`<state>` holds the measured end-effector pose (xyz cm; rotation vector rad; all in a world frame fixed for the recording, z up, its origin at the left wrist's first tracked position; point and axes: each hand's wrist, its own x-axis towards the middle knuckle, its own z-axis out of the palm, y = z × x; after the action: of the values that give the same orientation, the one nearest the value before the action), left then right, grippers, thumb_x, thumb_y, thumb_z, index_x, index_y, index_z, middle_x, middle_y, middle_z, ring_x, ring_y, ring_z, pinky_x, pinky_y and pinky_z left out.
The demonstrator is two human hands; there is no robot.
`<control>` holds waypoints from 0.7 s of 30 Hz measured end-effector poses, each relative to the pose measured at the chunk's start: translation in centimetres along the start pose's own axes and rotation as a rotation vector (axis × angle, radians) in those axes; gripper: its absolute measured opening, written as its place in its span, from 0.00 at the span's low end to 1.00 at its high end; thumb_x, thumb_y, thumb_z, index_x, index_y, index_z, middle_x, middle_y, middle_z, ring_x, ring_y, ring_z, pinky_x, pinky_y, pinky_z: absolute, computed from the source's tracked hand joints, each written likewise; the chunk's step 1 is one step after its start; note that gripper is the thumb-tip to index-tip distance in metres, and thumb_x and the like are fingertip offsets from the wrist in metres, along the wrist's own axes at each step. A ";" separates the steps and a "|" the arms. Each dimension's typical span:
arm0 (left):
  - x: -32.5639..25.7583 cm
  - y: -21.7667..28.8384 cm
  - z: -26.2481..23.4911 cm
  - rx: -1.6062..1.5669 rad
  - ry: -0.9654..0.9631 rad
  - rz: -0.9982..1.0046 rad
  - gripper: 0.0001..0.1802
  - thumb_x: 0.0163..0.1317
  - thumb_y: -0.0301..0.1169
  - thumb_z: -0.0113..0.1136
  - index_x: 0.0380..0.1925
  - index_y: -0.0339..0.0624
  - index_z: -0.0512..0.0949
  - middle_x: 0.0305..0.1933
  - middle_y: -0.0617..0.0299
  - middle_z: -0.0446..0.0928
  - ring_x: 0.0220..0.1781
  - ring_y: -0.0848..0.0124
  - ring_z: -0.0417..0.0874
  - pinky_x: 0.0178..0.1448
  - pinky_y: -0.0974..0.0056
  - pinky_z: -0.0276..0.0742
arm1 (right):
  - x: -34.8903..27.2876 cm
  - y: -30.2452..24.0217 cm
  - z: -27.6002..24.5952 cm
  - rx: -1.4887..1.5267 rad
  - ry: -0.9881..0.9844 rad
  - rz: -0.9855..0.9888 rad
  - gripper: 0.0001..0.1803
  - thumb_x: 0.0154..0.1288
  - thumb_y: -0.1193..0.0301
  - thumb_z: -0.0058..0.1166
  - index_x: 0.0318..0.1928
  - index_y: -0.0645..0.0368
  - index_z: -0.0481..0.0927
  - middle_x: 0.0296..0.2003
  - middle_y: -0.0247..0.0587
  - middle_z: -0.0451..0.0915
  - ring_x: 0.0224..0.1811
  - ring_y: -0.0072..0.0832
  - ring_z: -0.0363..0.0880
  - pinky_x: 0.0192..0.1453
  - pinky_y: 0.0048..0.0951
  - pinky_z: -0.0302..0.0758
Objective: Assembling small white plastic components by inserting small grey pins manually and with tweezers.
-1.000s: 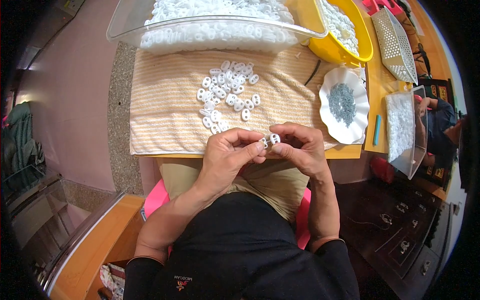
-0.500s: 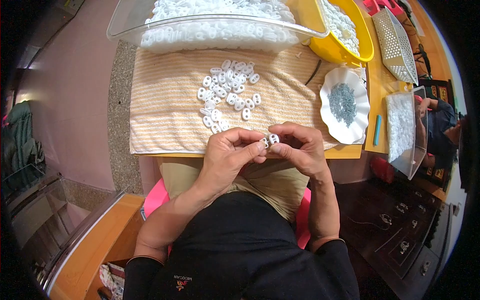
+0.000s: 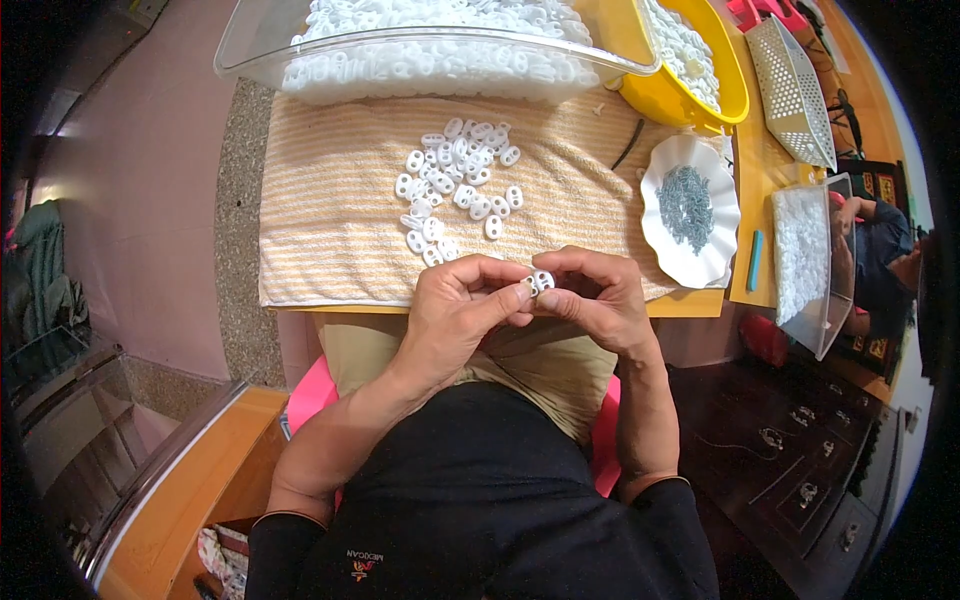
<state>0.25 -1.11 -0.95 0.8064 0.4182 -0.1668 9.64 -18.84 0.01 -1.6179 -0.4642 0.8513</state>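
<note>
Just past the table's near edge, my left hand (image 3: 458, 305) and my right hand (image 3: 600, 300) meet fingertip to fingertip. Thumb and fingers of the left pinch a small white plastic piece (image 3: 529, 287), mostly covered by the fingertips. The right pinches a white oval two-holed plastic piece (image 3: 544, 280), pressed against the first one. How far the two fit into each other I cannot tell. Beyond the hands, a loose pile of similar white two-holed plastic pieces (image 3: 460, 165) lies on a striped towel (image 3: 330, 200).
A clear bin (image 3: 440, 45) full of white pieces stands at the back, beside a yellow basin (image 3: 735, 95). Right of the towel lies a scalloped white dish (image 3: 665, 255) of small grey metal parts. Farther right are a teal stick (image 3: 755, 260) and a perforated basket (image 3: 790, 90); another person sits there.
My right hand has shifted slightly left, bringing its white piece up against the one in my left hand. The gap between them has closed.
</note>
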 end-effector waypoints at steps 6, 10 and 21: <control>-0.1 0.1 0.0 -0.014 -0.004 -0.009 0.10 0.61 0.24 0.61 0.43 0.33 0.78 0.38 0.56 0.81 0.35 0.75 0.82 0.41 0.72 0.82 | 0.1 0.4 0.5 0.080 0.034 -0.048 0.18 0.58 0.73 0.65 0.48 0.66 0.80 0.37 0.33 0.83 0.36 0.13 0.77 0.39 0.16 0.74; 0.0 0.1 0.1 -0.007 -0.005 -0.008 0.10 0.61 0.23 0.61 0.43 0.33 0.77 0.39 0.54 0.81 0.35 0.74 0.82 0.41 0.72 0.82 | 0.0 0.5 0.4 0.095 0.040 -0.010 0.18 0.58 0.72 0.65 0.49 0.66 0.80 0.37 0.34 0.83 0.36 0.14 0.77 0.40 0.17 0.74; -0.1 0.1 0.0 -0.035 -0.008 -0.026 0.10 0.61 0.23 0.61 0.42 0.33 0.77 0.39 0.55 0.81 0.34 0.75 0.82 0.40 0.72 0.81 | -0.1 0.5 0.3 0.043 0.032 0.017 0.18 0.57 0.76 0.64 0.49 0.67 0.79 0.38 0.37 0.83 0.39 0.19 0.80 0.43 0.20 0.77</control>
<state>0.23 -1.05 -0.83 0.7655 0.4234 -0.1865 9.29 -18.78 -0.44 -1.5960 -0.4079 0.8416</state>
